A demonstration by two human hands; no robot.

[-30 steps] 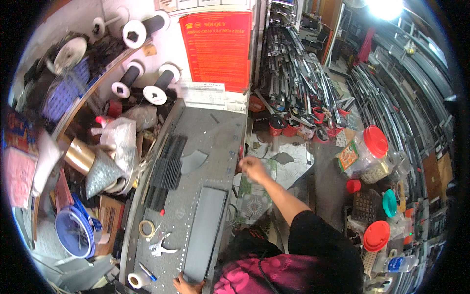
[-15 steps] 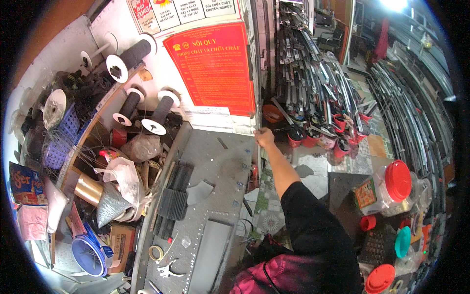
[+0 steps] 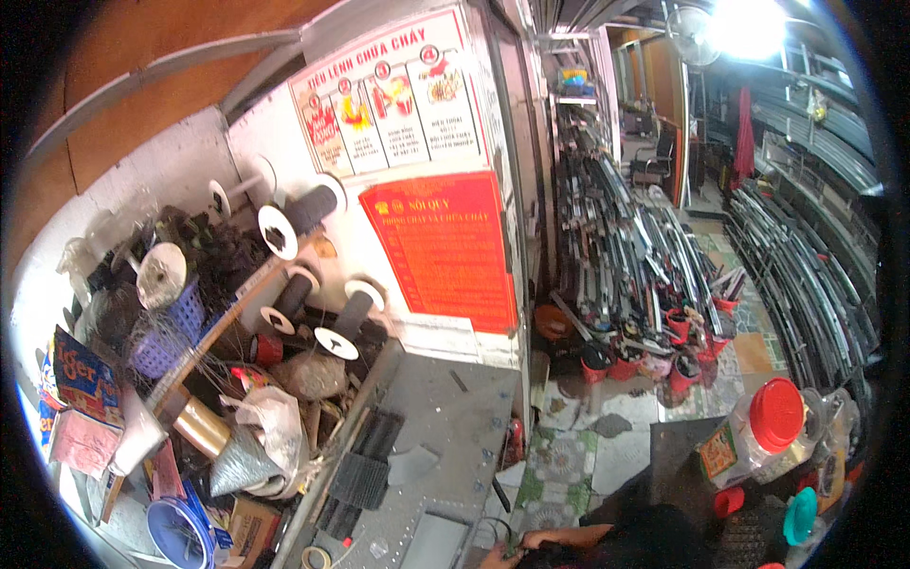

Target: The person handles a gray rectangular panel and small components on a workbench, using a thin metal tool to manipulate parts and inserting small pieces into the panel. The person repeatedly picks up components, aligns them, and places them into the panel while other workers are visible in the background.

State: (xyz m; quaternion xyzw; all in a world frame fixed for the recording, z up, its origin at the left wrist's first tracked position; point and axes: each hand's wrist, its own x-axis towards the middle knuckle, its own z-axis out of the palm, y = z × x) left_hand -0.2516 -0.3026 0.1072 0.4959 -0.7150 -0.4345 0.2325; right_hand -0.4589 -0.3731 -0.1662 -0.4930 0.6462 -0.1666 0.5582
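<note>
At the bottom edge of the head view, my right hand [image 3: 542, 539] reaches in from a black sleeve, its fingers closed. Only part of my left hand [image 3: 496, 559] shows beside it, cut off by the picture's edge. The two hands meet around a small dark thing [image 3: 515, 549], too small to make out. Left of them is the grey metal worktable [image 3: 431, 379]. On it lie a black ridged pad [image 3: 358, 482], a curved grey piece [image 3: 411, 465], a flat grey panel [image 3: 438, 542] and a roll of tape [image 3: 316, 558].
Spools of dark mesh [image 3: 308, 209] stick out from the left wall above a cluttered shelf. A blue bucket [image 3: 180, 533] stands below. Long metal profiles [image 3: 616, 247] lean at the back, near red pots [image 3: 681, 372]. At right is a red-lidded jar [image 3: 758, 431].
My right arm, stretched out to the wall corner beyond the table before, is drawn back to the bottom edge. Both hands now show together there. The view has tipped upward.
</note>
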